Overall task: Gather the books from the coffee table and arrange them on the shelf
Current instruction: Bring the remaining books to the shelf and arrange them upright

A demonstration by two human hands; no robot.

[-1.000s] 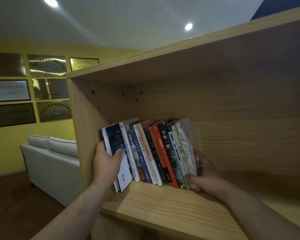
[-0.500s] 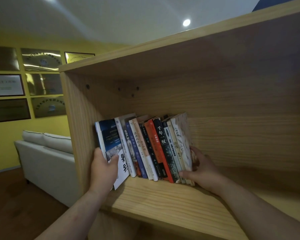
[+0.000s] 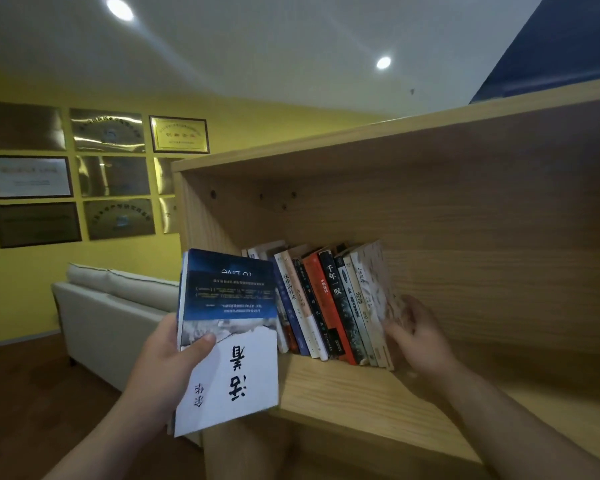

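As left hand (image 3: 167,362) grips it, book (image 3: 227,341) upright, inverted

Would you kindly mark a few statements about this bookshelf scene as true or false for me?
1. The left hand grips the blue-and-white book clear of the row of books. True.
2. That book's cover faces the camera the right way up. False: its print is upside down.
3. The right hand lifts a second book in the air. False: it touches the row's right end.
4. The row leans on the wooden shelf. True.
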